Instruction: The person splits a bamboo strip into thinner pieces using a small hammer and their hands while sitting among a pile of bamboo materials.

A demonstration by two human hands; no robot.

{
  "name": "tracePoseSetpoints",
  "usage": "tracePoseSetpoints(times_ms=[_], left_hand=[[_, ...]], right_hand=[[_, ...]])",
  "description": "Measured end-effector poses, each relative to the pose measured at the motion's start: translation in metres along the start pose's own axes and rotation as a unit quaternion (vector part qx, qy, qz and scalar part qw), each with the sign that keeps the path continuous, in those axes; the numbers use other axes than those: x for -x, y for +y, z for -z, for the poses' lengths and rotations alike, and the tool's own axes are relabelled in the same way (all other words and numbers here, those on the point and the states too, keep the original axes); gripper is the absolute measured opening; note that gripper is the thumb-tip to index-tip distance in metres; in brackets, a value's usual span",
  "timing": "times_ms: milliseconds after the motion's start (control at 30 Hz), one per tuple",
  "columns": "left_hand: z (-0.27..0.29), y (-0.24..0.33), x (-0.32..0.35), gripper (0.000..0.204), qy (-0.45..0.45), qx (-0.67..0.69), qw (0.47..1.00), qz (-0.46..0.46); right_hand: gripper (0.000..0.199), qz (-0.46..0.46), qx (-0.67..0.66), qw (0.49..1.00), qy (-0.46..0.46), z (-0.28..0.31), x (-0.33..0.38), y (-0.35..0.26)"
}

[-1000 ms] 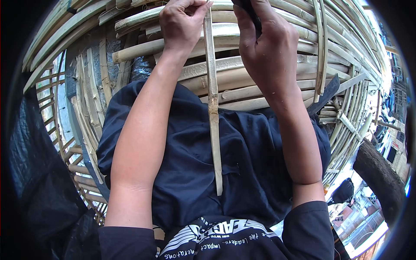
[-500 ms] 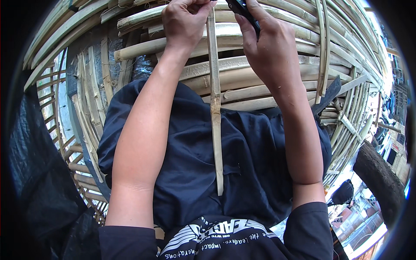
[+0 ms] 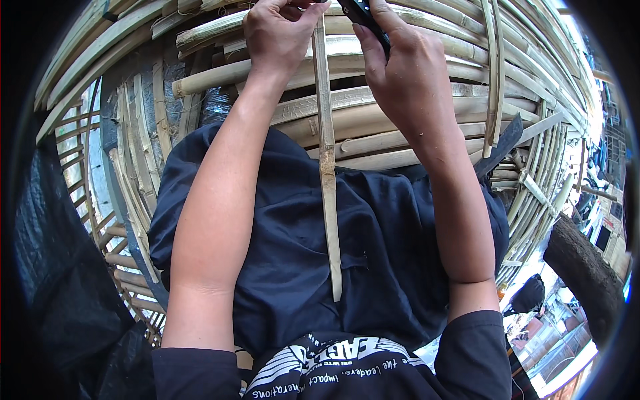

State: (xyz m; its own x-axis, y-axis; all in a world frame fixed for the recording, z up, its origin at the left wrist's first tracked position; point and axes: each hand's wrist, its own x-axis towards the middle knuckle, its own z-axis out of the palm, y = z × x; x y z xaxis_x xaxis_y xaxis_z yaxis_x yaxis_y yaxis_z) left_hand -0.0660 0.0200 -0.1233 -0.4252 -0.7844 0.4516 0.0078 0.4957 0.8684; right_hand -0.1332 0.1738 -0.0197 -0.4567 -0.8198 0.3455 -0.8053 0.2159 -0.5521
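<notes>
Bamboo slats (image 3: 360, 124) lie beyond your lap (image 3: 287, 220); over it runs the strip (image 3: 327, 160), pinched in your left hand (image 3: 277, 33), presumably for steadiness, your right hand (image 3: 415, 80) closed round a black tool (image 3: 364, 17).

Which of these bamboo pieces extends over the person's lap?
The long, narrow, pale tan bamboo strip running lengthwise over the dark navy cloth covering the legs; the other pale bamboo pieces lie beyond the lap or off to its sides.
</notes>
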Motion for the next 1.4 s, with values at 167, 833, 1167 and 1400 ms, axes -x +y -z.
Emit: tracePoseSetpoints(times_ms=[167,833,1167,1400], left_hand=[[-0.001,-0.003,-0.001,0.011,0.005,0.001,1.0,0.028],[-0.002,0.01,-0.003,0.017,0.019,-0.06,0.998,-0.017],[-0.003,0.007,-0.005,0.02,0.017,-0.079,0.997,0.006],[-0.003,0.009,-0.008,0.018,-0.003,-0.071,0.995,0.066]], right_hand=[[0.049,0.0,-0.001,1.0,-0.01,-0.006,0.002,0.0],[0.047,0.026,0.003,0.999,0.033,0.0,0.002,-0.007],[0.045,0.038,-0.011,0.998,0.053,-0.008,0.002,0.0],[0.047,0.044,-0.015,0.998,0.038,-0.009,0.002,0.005]])
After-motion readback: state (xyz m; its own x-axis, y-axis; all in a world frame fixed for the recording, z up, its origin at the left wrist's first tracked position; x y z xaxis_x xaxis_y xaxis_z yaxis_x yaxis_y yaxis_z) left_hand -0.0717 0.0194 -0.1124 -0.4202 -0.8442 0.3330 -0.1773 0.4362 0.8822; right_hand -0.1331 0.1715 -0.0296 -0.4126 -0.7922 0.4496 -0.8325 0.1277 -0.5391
